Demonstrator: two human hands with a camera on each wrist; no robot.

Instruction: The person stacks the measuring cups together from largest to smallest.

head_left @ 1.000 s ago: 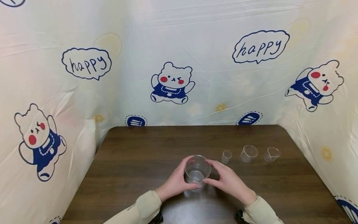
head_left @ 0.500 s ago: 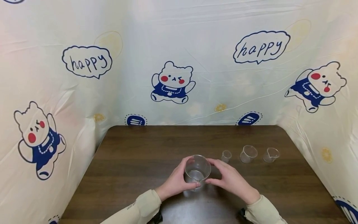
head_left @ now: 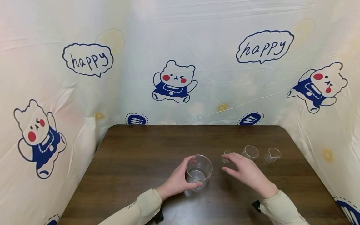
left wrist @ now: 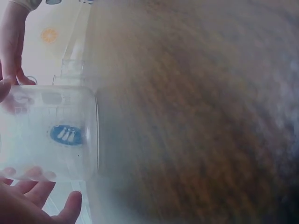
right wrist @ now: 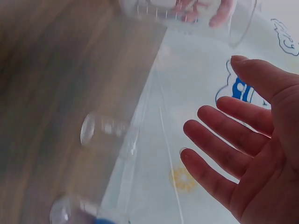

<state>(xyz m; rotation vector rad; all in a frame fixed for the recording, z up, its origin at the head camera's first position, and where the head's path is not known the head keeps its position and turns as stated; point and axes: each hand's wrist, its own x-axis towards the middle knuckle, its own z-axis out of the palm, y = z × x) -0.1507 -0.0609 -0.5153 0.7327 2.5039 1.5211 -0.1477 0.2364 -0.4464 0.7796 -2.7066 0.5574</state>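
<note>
My left hand (head_left: 180, 180) holds a large clear glass beaker (head_left: 202, 168) at the table's middle, thumb on the near side and fingers behind the wall. In the left wrist view the beaker's (left wrist: 42, 116) base is close to the tabletop; whether it touches cannot be told. My right hand (head_left: 250, 172) is off to the right, apart from the large beaker, with its fingers (right wrist: 224, 140) extended and nothing in them. Its fingertips are by the smallest beaker (head_left: 226, 160) and partly cover it. Contact between them is unclear.
A medium beaker (head_left: 250, 151) stands behind my right hand, partly hidden by it. Farther right is another small spouted beaker (head_left: 272, 155). The dark wooden table (head_left: 140, 150) is enclosed by a printed cloth (head_left: 135, 62) at the back and sides.
My right hand has let go of the large beaker and moved right, toward the smallest beaker. The left hand and the large beaker have stayed in nearly the same place.
</note>
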